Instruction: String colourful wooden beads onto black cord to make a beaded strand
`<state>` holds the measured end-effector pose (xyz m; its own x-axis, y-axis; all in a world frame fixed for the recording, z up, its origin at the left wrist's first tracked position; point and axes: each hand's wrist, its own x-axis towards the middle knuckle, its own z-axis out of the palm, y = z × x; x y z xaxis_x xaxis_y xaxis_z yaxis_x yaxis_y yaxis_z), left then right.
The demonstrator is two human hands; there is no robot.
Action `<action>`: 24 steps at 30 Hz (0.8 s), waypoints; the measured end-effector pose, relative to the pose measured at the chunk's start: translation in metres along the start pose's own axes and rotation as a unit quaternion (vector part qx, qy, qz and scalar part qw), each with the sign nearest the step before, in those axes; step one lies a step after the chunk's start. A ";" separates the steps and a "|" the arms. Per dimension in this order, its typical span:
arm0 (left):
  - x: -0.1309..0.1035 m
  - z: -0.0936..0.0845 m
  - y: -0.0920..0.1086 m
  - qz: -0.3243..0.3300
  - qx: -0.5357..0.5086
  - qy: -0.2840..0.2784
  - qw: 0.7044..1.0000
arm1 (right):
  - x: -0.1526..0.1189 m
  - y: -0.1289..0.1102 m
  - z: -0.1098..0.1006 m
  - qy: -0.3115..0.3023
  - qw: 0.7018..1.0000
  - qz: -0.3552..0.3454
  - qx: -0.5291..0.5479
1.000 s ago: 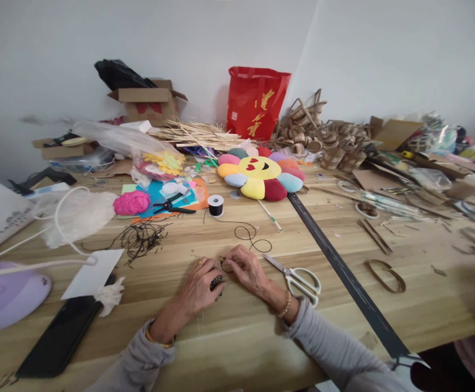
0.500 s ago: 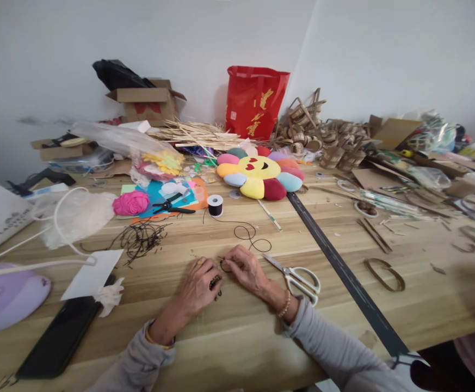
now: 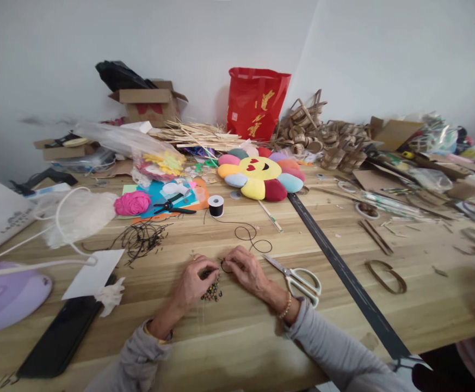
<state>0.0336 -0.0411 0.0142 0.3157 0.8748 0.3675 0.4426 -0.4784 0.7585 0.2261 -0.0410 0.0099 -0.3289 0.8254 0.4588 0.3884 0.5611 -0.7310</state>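
Note:
My right hand (image 3: pixel 247 270) is closed in a pinch on the end of a thin black cord (image 3: pixel 226 267), which forms a small loop at the fingertips. Close to its left, my left hand (image 3: pixel 194 280) has its thumb and fingers bent together; whatever they hold is hidden. Small dark, mottled beads (image 3: pixel 210 295) lie in a cluster on the table just under that hand. Beyond the hands, black cord (image 3: pixel 245 234) curls over the wood from a white-ended spool (image 3: pixel 215 206). White-handled scissors (image 3: pixel 298 279) rest beside my right wrist, blades pointing away.
A black ruler-like strip (image 3: pixel 343 272) crosses the wooden table (image 3: pixel 237 348) on the right. On the left lie a black phone (image 3: pixel 60 337), cut black cords (image 3: pixel 141 239), pliers (image 3: pixel 174 208) and pink yarn (image 3: pixel 132 203). A flower cushion (image 3: pixel 259 173) sits behind.
My left hand has turned and drawn its fingers together, uncovering the beads that were mostly beneath it. My right hand keeps its pinch on the cord almost in place.

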 end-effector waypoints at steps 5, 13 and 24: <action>0.001 -0.003 -0.009 -0.149 -0.092 0.028 0.984 | 0.001 -0.001 0.000 0.009 1.000 0.006 0.008; 0.008 -0.007 -0.008 -0.243 -0.222 0.051 0.943 | 0.002 0.002 0.001 0.097 0.990 0.080 0.059; 0.010 -0.008 -0.002 -0.253 -0.257 0.039 0.932 | -0.001 -0.003 0.001 0.013 1.000 -0.001 0.012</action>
<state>0.0286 -0.0310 0.0205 0.1046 0.9910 -0.0838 0.0504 0.0789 0.9956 0.2244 -0.0432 0.0116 -0.3067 0.8259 0.4732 0.3671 0.5613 -0.7417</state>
